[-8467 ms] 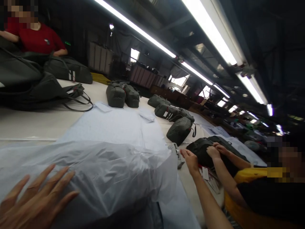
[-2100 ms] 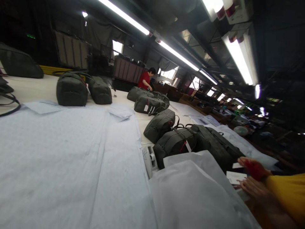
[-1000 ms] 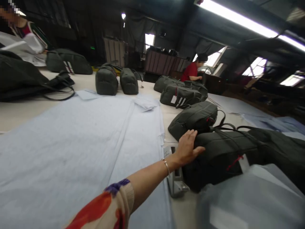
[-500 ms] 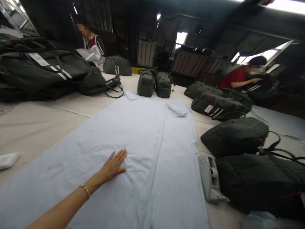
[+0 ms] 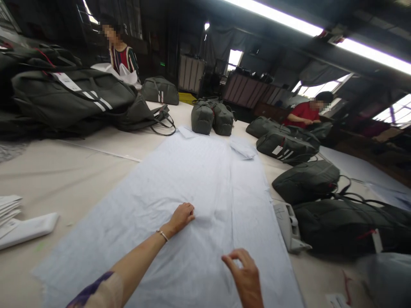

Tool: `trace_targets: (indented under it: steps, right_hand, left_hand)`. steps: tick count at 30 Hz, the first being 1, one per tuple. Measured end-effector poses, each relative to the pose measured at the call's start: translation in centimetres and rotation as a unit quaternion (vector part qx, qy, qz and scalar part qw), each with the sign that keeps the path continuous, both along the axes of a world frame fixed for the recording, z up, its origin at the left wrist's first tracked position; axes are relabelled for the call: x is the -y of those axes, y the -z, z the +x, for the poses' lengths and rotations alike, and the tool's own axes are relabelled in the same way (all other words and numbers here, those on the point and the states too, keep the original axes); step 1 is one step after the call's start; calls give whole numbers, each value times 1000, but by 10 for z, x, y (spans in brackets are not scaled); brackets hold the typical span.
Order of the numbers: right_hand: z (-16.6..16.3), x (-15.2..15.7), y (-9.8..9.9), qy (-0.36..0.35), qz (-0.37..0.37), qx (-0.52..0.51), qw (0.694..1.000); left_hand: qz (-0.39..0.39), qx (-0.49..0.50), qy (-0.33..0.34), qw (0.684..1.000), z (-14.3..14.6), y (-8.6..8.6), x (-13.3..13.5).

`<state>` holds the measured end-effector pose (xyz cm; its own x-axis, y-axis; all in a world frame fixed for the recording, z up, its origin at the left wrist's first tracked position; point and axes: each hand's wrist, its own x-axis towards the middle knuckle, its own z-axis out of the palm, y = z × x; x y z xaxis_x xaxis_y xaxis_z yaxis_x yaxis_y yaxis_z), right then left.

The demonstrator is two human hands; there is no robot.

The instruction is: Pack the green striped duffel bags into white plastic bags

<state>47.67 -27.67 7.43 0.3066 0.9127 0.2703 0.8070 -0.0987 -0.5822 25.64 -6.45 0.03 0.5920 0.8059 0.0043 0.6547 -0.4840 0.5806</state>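
Observation:
A wide stack of thin, pale bluish-white sheets (image 5: 144,184) lies over the table in front of me, creased in places. My left hand (image 5: 182,217), with a bracelet at its wrist, is closed on the upper sheet near the middle, fingers curled down, and wrinkles spread around it. Lower and to the right, my right hand (image 5: 245,271) is over the sheets with thumb and forefinger brought together in a pinch. What is between those fingertips, if anything, I cannot make out. A folded pale piece (image 5: 243,148) rests on the far end of the stack.
Dark green duffel bags (image 5: 73,92) pile up at the left, and more bags (image 5: 306,179) line the right side. Two bags (image 5: 212,115) stand beyond the sheets. A grey-white device (image 5: 289,226) sits beside the right edge. At left lies a white packet (image 5: 35,231). Two people work farther back.
My left hand has gone from lying flat with fingers spread to curled, a bit farther right. My right hand has come into view at the lower right. The view has shifted.

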Motion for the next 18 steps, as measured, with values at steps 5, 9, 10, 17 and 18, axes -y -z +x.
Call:
trace_targets:
  steps: [5, 9, 10, 17, 18]
  right_hand:
    - [-93, -45, 66, -167, -43, 96, 980]
    - [-105, -31, 110, -185, 13, 172, 967]
    - [-103, -29, 116, -178, 48, 186, 965]
    - [-105, -45, 89, -157, 199, 156, 955]
    - [-108, -46, 81, -165, 193, 145, 956]
  left_hand:
    - [-25, -7, 6, 1000, -10, -10, -13]
    - [0, -20, 29, 999, -29, -20, -12]
    - [9, -21, 40, 999, -38, -21, -10]
    - [61, -155, 150, 975, -123, 15, -6]
    - [70, -146, 151, 975, -135, 21, -6]
